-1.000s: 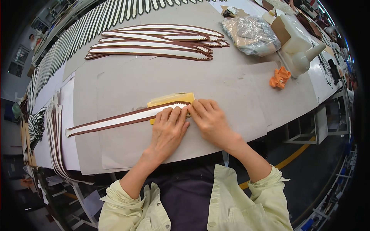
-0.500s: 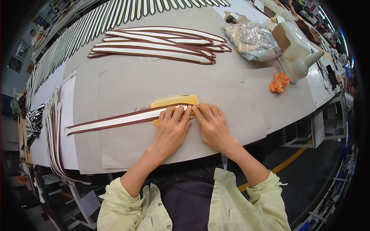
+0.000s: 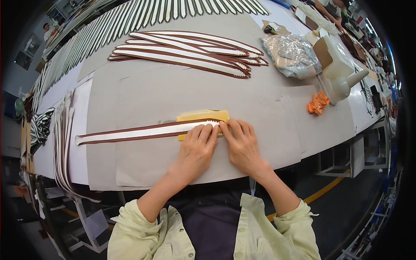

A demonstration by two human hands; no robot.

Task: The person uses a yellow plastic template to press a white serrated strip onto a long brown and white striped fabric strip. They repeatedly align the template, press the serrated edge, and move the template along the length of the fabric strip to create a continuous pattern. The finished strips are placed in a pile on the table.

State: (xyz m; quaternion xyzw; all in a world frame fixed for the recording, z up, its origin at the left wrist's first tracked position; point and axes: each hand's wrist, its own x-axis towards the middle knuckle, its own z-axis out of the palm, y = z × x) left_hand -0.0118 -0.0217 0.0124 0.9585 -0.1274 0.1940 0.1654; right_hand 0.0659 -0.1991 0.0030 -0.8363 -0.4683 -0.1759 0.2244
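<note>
A long white strip with brown folded edges (image 3: 143, 133) lies across the work surface, its right end over a yellow block (image 3: 203, 115). At that end the brown edge is notched into small teeth. My left hand (image 3: 198, 149) is closed, fingers bunched and pressing on the strip near its tip. Opposite it, my right hand (image 3: 243, 147) is closed too, thumb and index finger at the very tip. The two hands' fingertips nearly meet there, and they hide part of the strip's end and the block.
Beyond lies a pile of similar brown-edged strips (image 3: 186, 52). Dark-edged strips (image 3: 147, 15) line the far side. More strips (image 3: 64, 138) hang over the left edge. At right are a clear plastic bag (image 3: 290, 56), a crumpled orange piece (image 3: 318, 103) and a whitish plastic bottle (image 3: 340, 84).
The whole view has shifted slightly. Both hands stay at the strip's right end, with only small finger movements; the strip and block keep their places on the table.
</note>
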